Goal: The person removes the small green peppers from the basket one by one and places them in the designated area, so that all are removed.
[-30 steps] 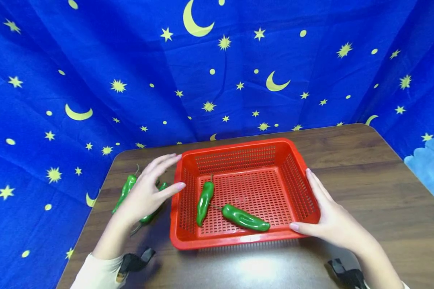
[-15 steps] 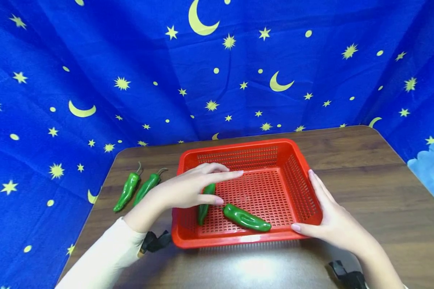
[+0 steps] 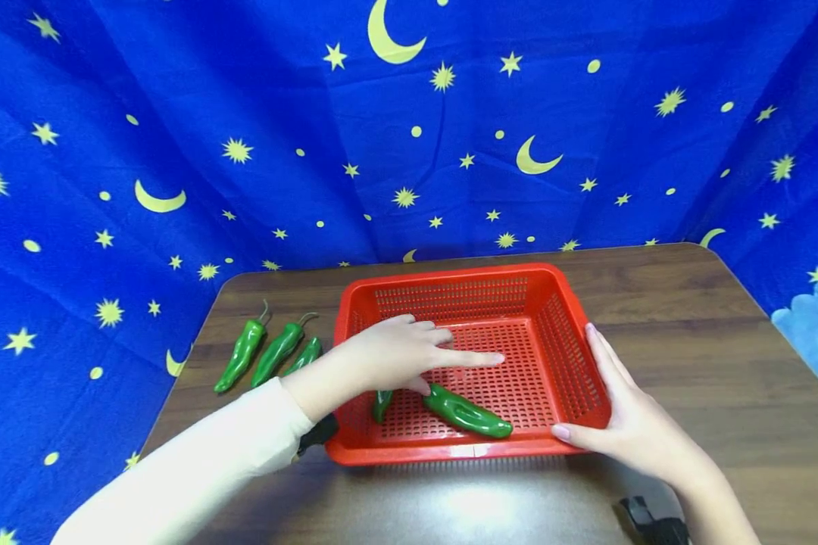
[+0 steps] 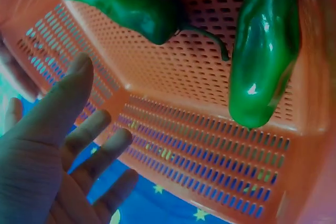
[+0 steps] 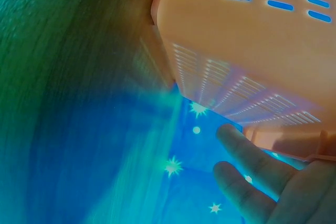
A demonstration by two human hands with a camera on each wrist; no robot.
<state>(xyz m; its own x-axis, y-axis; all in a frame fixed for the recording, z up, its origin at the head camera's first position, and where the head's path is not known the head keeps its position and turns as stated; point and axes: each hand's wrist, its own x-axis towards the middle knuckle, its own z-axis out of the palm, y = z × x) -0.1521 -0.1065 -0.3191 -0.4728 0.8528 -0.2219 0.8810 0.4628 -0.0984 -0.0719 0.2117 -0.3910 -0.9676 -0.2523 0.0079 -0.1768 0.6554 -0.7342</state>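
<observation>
A red perforated plastic basket (image 3: 450, 453) holds two green peppers. One pepper (image 3: 466, 412) lies near the front wall; the other pepper (image 3: 382, 405) is mostly covered by my left hand (image 3: 398, 352) in the head view. From the left wrist, one pepper (image 4: 266, 56) appears at the right and another pepper (image 4: 126, 10), with a curved stem, at the top. My left hand reaches over the basket, fingers spread and nothing in them. At the basket's front right corner, my right hand (image 3: 630, 416) rests with its thumb on the front rim and straight fingers along the side.
Left of the basket lie three more green peppers on the wooden table (image 3: 688, 341): an outer pepper (image 3: 241, 356), a middle pepper (image 3: 277, 354) and one pepper (image 3: 307, 354) partly behind my left arm. A blue curtain (image 3: 300, 113) with stars and moons stands behind.
My left hand has moved right, from the basket's left rim to above its middle. The peppers on the table are more exposed. My right hand stays at the corner.
</observation>
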